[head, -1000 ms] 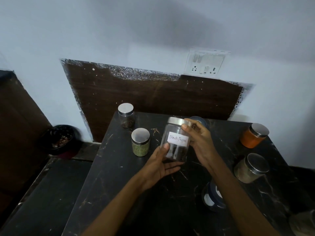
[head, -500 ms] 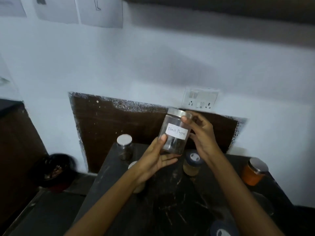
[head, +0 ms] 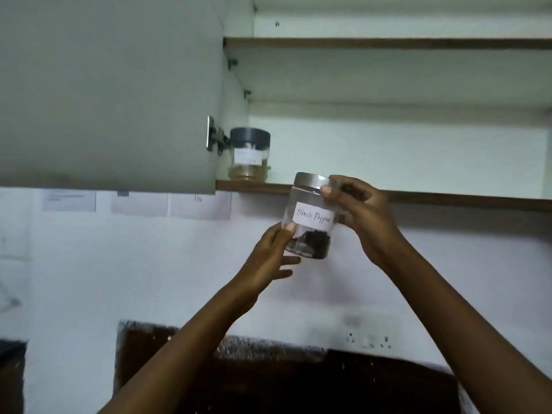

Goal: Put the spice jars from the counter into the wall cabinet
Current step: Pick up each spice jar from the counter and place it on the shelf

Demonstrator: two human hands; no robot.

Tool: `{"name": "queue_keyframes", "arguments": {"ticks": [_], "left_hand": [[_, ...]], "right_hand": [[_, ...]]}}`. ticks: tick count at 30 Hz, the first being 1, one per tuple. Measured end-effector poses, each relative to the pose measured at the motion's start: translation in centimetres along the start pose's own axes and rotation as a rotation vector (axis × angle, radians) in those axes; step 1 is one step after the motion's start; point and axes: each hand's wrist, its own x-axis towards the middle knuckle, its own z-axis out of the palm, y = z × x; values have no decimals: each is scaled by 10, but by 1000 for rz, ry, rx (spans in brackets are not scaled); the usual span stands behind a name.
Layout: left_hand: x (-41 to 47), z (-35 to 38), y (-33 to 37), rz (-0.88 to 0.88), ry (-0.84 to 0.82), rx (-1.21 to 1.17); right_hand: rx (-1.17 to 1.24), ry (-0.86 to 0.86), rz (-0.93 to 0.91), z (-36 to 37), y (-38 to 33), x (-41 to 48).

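- Wall cabinet (head: 388, 144) open: white inside, brown-edged shelves, flat grey door (head: 104, 91) swung left.
- White wall (head: 119, 264) below with papers (head: 197, 204) on it.
- Your left hand (head: 268, 259) grips the base and your right hand (head: 367, 216) pinches the metal lid of the clear round Black Pepper jar (head: 310, 216), held in the air at the bottom shelf (head: 448, 197) edge.
- Dark-lidded jar (head: 249, 153) stands at that shelf's left end.

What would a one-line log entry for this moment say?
held: Black Pepper jar | left hand: grips base | right hand: grips lid | position: by bottom shelf edge, not placed | shelf: one dark-lidded jar
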Motion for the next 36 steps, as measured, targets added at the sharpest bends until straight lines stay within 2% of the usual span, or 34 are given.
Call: {"name": "queue_keyframes", "arguments": {"ticks": [3, 5, 7, 9, 12, 20, 36], "left_hand": [[28, -10, 10, 217, 265, 230], [42, -16, 9, 413, 433, 597], [55, -22, 0, 530, 517, 974], [69, -27, -12, 530, 540, 1204], [91, -35, -32, 517, 551, 1379], [116, -46, -59, 482, 521, 1408], [116, -48, -64, 566, 542, 1378]], "right_hand": [[-23, 25, -71, 7, -17, 37], [-41, 28, -94, 10, -26, 62], [-64, 35, -105, 12, -32, 83], [-84, 40, -106, 15, -34, 101], [-131, 25, -103, 21, -31, 122], [-263, 2, -76, 34, -9, 157], [-187, 24, -3, 63, 13, 171]]}}
